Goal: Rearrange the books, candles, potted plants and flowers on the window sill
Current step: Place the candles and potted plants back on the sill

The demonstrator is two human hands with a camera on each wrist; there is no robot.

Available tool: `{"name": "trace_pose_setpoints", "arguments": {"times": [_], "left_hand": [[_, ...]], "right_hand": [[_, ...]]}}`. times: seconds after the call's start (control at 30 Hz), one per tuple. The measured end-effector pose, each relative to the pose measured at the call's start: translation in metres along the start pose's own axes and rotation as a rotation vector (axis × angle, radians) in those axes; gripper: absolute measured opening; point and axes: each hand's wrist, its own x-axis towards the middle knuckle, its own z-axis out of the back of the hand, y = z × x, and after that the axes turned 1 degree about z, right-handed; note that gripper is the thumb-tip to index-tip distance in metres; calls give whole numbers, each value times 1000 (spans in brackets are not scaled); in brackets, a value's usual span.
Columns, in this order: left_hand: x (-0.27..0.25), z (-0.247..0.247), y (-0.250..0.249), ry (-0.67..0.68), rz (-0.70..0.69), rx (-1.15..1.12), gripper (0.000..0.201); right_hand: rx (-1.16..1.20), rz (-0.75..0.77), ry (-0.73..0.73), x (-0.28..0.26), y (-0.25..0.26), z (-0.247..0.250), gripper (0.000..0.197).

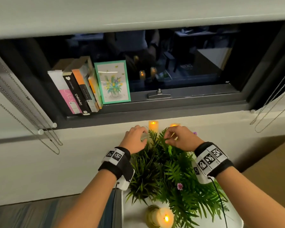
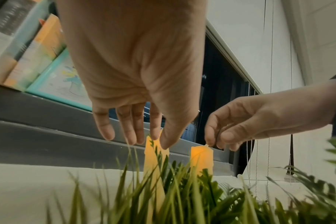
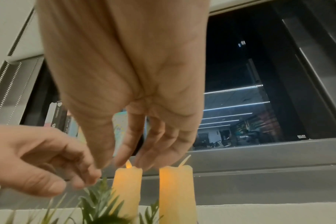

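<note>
A row of leaning paperback books [image 1: 76,89] stands at the left end of the dark grey window sill [image 1: 187,102], propped by a teal-framed flower picture [image 1: 113,82], seemingly as a bookend. Lower down, on the pale ledge, two glowing yellow pillar candles [image 1: 153,126] stand side by side, behind the green fern-like potted plants [image 1: 163,170] that crowd a white table with a round lit jar candle [image 1: 162,217]. The left hand [image 1: 135,139] hovers over the fronds, fingers loosely spread and holding nothing. The right hand [image 1: 179,138] hangs just above the candle tops, fingers drawn narrow; whether it pinches a leaf I cannot tell.
</note>
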Motion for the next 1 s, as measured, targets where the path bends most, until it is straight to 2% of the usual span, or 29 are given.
{"name": "trace_pose_setpoints", "arguments": {"times": [0.1, 0.17, 0.23, 0.33, 0.43, 0.53, 0.63, 0.87, 1.0], "left_hand": [[15, 0, -15, 15, 28, -19, 43], [29, 0, -23, 2, 47, 5, 49], [44, 0, -29, 14, 91, 41, 54], [62, -3, -32, 69, 153, 57, 57], [71, -10, -30, 103, 180, 36, 55], [74, -14, -29, 75, 191, -29, 46], [74, -8, -30, 43, 167, -88, 42], [67, 43, -40, -201, 59, -126, 42], [65, 70, -53, -325, -31, -116, 36]], "right_hand": [[-166, -142, -202, 15, -12, 5, 26], [-242, -260, -281, 23, -19, 9, 40], [-276, -335, -278, 28, -24, 12, 46], [-273, -376, -194, 34, -30, 14, 43], [-225, -363, -131, 36, -36, 12, 43], [-132, -341, -70, 36, -40, 11, 50], [-168, -325, -43, 36, -45, 10, 56], [-235, -204, -62, 55, -35, 26, 51], [-130, -95, -81, 74, -15, 36, 59]]}}
